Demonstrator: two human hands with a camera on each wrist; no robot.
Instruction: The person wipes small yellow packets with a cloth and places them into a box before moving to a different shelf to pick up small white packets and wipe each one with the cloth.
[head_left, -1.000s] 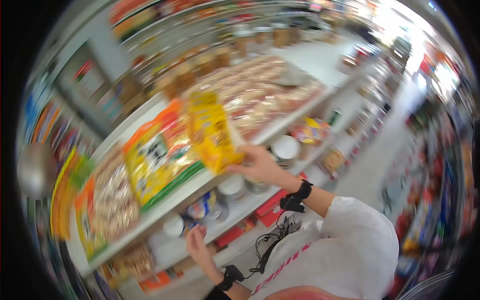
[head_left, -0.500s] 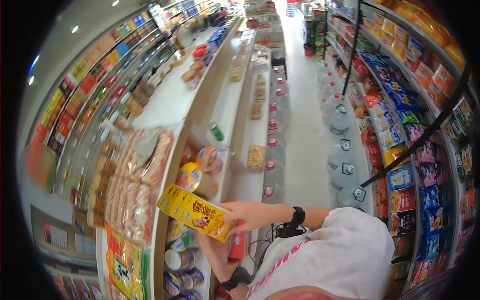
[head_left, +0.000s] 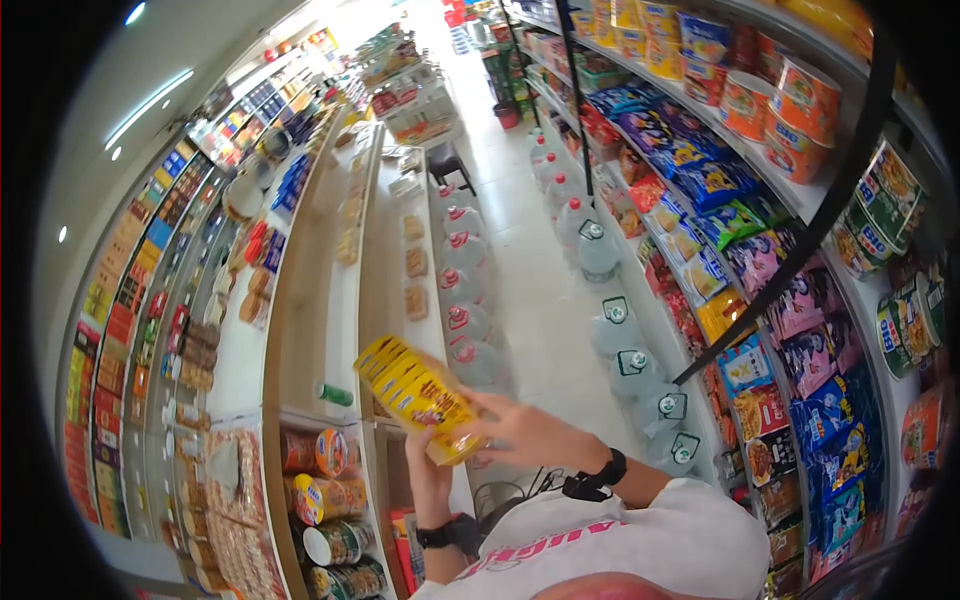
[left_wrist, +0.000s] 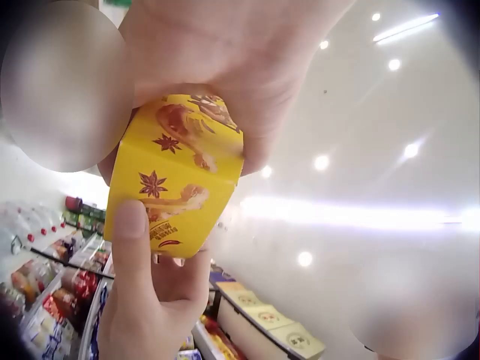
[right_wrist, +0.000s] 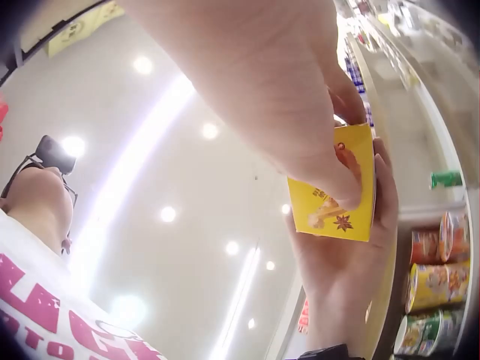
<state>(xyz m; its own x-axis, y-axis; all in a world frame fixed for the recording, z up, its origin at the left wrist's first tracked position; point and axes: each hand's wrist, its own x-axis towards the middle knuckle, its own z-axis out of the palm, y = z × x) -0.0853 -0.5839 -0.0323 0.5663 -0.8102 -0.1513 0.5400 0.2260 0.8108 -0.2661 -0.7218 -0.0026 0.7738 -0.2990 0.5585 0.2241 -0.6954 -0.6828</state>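
Note:
Both hands hold a long yellow snack package (head_left: 415,395) in front of my chest, tilted up to the left. My right hand (head_left: 510,430) grips its near end from the right, fingers curled over it. From below, my left hand (head_left: 428,475) cups the same end. The left wrist view shows the package end (left_wrist: 176,187) with star-anise print, held between my left palm (left_wrist: 225,60) and the right hand (left_wrist: 150,300), whose thumb lies on it. In the right wrist view, the right hand (right_wrist: 300,112) covers the package (right_wrist: 337,199) while the left hand (right_wrist: 345,255) supports it.
I stand in a shop aisle (head_left: 520,270). White shelves (head_left: 345,300) on the left carry instant noodle cups (head_left: 320,500) and packets. Large water jugs (head_left: 600,250) line both sides of the floor. The shelves on the right are packed with snack bags (head_left: 720,180).
My right hand has drawn the yellow package off the shelf toward my chest, and my left hand has come up to hold it. My view has swung from the shelf to along the aisle.

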